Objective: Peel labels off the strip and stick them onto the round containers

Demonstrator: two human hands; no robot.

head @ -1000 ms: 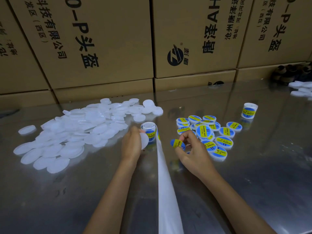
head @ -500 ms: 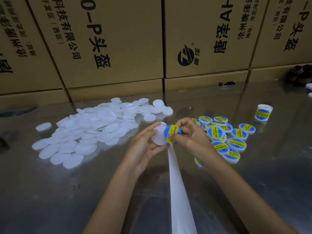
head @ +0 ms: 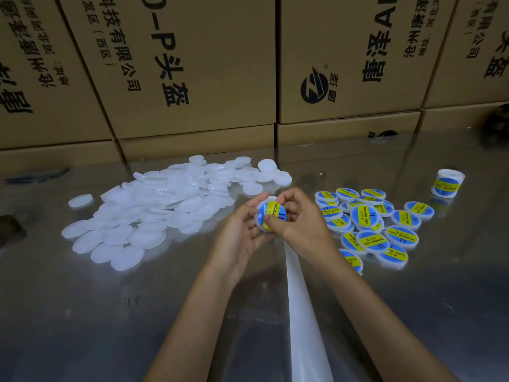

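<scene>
Above the table's middle, my left hand [head: 239,232] holds a white round container [head: 260,223] by its rim. A blue and yellow label [head: 272,212] lies on its face. My right hand [head: 300,219] grips the container from the right, thumb pressing on the label. The white backing strip [head: 303,312] runs from under my hands toward me. A pile of plain white containers [head: 154,208] lies at the left. Labelled containers [head: 371,224] lie at the right.
A roll of labels [head: 447,183] stands at the far right on the shiny metal table [head: 82,312]. Stacked cardboard boxes [head: 192,78] wall off the back edge. A dark object [head: 11,230] sits at the left edge.
My right hand brought the peeled label from the strip onto the white container in my left hand, and its thumb now presses on it. The view shifted slightly left.
</scene>
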